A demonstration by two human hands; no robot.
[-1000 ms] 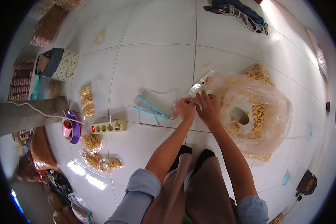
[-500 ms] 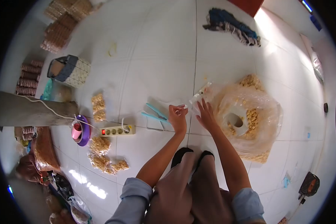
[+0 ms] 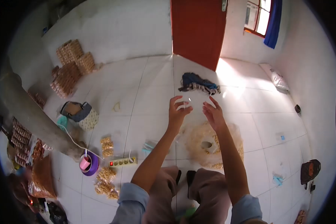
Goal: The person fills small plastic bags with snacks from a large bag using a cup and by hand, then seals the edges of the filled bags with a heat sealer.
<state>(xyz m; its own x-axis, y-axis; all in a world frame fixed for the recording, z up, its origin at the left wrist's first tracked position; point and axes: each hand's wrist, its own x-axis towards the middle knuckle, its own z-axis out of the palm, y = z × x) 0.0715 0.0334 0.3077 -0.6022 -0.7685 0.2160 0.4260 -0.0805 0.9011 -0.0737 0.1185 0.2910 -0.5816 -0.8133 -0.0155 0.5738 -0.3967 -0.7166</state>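
White floor tiles (image 3: 156, 86) spread across most of the frame. Near its centre, the left hand (image 3: 178, 108) is raised with thumb and fingers curved toward each other, a gap showing between them and a faint clear glint (image 3: 189, 100) at the tips; whether they grip thin plastic cannot be told. Just to the right, the right hand (image 3: 214, 112) is raised facing it, its fingers parted and bent, and again it is unclear whether anything see-through is held. Below the hands, right of centre, a large clear bag (image 3: 233, 136) of yellowish snack pieces lies on the floor, partly hidden by the right forearm. Left of centre, a blurred light-blue tool (image 3: 148, 148) lies beside the left forearm, with a power strip (image 3: 123, 162) farther left. Small filled packets (image 3: 107, 147) lie above and below that strip, and a purple bowl (image 3: 95, 164) and a pink cup (image 3: 85, 163) stand to its left. Farther out are a patterned bag (image 3: 89, 118) at the left, stacked packs (image 3: 67, 76) at upper left, a dark-blue cloth (image 3: 196, 82) above the hands and a red door (image 3: 198, 30) at the top.
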